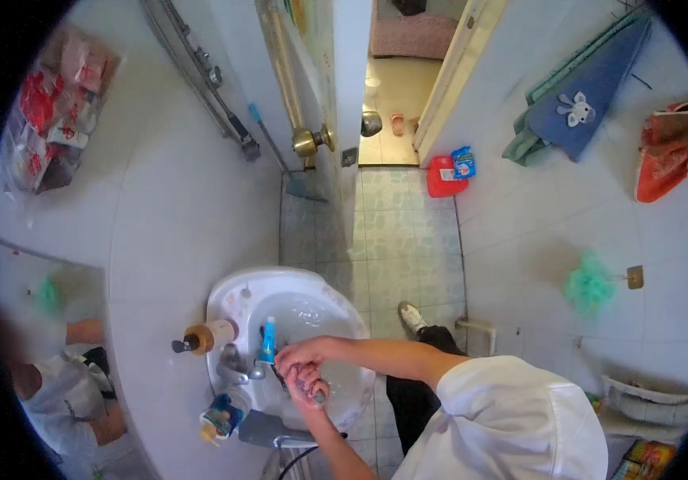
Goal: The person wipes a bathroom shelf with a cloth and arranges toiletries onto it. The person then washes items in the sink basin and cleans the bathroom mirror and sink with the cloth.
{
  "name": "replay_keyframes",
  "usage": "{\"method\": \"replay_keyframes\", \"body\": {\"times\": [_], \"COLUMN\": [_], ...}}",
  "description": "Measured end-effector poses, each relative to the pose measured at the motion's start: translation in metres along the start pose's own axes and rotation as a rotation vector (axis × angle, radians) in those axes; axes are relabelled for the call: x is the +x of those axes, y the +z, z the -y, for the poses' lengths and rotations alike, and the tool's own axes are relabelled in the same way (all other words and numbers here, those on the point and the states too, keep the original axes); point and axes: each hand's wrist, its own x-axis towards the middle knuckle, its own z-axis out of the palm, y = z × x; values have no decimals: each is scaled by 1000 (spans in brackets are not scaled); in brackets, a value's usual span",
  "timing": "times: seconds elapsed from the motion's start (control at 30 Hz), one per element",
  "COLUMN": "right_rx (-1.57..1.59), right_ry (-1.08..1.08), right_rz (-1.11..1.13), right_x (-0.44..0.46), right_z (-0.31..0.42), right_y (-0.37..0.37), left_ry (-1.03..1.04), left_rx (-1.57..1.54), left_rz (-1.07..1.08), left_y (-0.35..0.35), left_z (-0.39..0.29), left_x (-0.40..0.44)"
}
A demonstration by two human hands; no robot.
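Note:
Over the white sink basin (352, 324), my two hands are together. My right hand (304, 352) lies across the fingers of my left hand, its own fingers bent and partly hidden. My left hand (305, 386) is closed, with a whitish film on its fingers. A small greyish rounded end (320, 397) shows at its palm side; I cannot make out what it belongs to. Just beyond my right fingertips is a blue tube (268, 342) with a lighter blue end; whether they touch it is unclear. Thin dark shapes run beside the tube and hands. Water shows in the basin.
A metal faucet (236, 366), an amber pump bottle (204, 338) and a blue-labelled bottle (225, 416) line the sink's wall side. A mirror (64, 352) hangs at left. An open door (344, 104) stands ahead, with a red container (444, 178) by the doorway.

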Motion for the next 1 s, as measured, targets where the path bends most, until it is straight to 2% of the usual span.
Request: {"method": "replay_keyframes", "body": {"times": [0.07,0.1,0.13,0.17,0.2,0.23,0.27,0.3,0.37,0.4,0.47,0.5,0.57,0.6,0.63,0.7,0.73,0.8,0.83,0.9,0.93,0.97,1.0], "right_rx": [-238,-245,-489,-737,-745,-955,-1167,-1173,-1162,-1170,-1009,-1019,-900,-765,-774,-620,-589,-617,-646,-671,-651,-589,-506], "right_ry": [-111,-118,-138,-152,-157,-179,-202,-206,-206,-211,-331,-338,-64,-24,-29,-66,-54,-24,-5,22,27,12,0], "right_rz": [-303,-309,-306,-304,-309,-396,-486,-491,-767,-770,-1104,-1116,-1146,-1206,-1217,-1292,-1280,-1090,-953,-646,-505,-395,-309], "right_x": [-6,3,23,30,26,23,19,19,19,18,15,12,3,-1,-1,-10,-11,-23,-27,-30,-34,-35,-40], "right_z": [7,-1,-12,-12,-6,-3,5,7,3,1,-1,3,9,12,9,9,7,11,12,21,28,32,38], "right_y": [10,0,-23,-36,-32,-24,-17,-14,0,7,10,13,22,26,20,26,26,27,28,30,31,33,35], "left_ry": [-48,33,116,108,143,181,116,114,907,917,993,1003,1159,888,897,821,833,947,959,864,992,995,624], "left_rx": [84,293,508,519,771,1022,1045,1050,2400,2400,2660,2658,2595,2510,2508,2825,2823,2893,2885,2457,2238,2232,1645], "left_rz": [-56,-272,-482,-467,-589,-711,-543,-535,-449,-440,-612,-590,-618,-987,-969,-1039,-1023,-832,-826,-624,-420,-420,-537], "left_y": [1,7,15,16,9,1,-16,-40,-74,-59,-9,-11,-9,-1,13,31,30,21,18,16,-3,0,11], "left_z": [-11,-11,-12,-13,-16,-20,-45,-62,-81,-66,-15,-11,5,17,33,53,52,43,37,16,-4,-13,-16], "left_x": [1,3,8,16,19,19,16,22,34,33,32,36,35,35,35,33,32,25,22,20,21,9,-5]}}
